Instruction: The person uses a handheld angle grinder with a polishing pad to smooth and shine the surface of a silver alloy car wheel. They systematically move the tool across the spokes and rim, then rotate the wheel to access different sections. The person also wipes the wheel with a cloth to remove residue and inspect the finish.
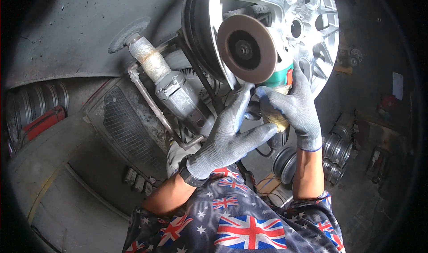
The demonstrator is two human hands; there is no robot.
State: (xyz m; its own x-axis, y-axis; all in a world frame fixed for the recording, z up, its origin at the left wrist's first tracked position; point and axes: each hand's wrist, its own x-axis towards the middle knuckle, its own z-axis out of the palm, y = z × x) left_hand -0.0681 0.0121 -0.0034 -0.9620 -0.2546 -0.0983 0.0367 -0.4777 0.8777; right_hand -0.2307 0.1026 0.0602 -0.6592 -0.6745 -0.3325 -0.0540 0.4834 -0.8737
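Grasping an angle grinder [277, 78], the gloved right hand [292, 103] holds its brown disc [227, 50] before a silver wheel [307, 43], left edge; the gloved left hand [225, 139] spreads, released, just beside.

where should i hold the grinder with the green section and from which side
The grinder is probably best held around its yellowish wrapped body, coming from the right: that stretch is narrow and lies below the broad brown disc, which faces the camera and fills the tool's upper left, so coming from there looks poor.
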